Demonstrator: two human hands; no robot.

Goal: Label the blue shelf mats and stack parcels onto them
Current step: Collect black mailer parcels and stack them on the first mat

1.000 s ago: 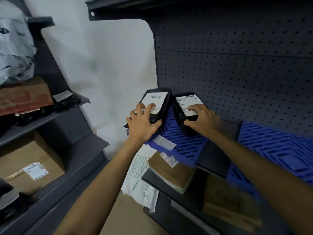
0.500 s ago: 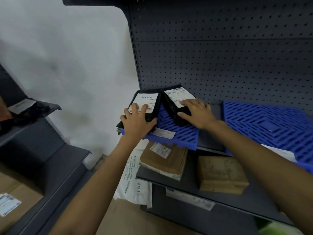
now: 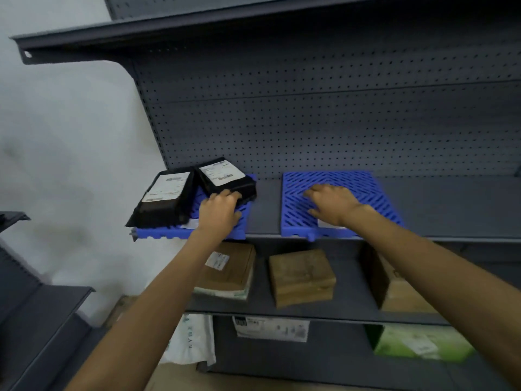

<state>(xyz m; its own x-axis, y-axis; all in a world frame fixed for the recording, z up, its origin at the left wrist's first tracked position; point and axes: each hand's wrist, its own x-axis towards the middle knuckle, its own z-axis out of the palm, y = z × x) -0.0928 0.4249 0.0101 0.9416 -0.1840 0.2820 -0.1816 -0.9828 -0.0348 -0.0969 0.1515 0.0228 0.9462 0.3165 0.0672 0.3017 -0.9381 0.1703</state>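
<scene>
The right hand (image 3: 332, 204) is resting open, fingers spread, on the right blue slatted plastic mat (image 3: 358, 183), so it looks the nearer hand for stacking there. The left hand (image 3: 220, 214) is curling over the near end of a glossy black plastic parcel (image 3: 225, 179), lying lengthwise near-to-far on the left blue mat (image 3: 163, 233) beside a second black parcel (image 3: 163, 198).

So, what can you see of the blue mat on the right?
The right blue mat is a square, plastic-looking grid of slanted slots with tabs on its front edge. It lies flat on the grey shelf, apart from the left mat, bearing no parcel. The right hand rests on it, fingers spread; a white label sits near its front edge.
</scene>
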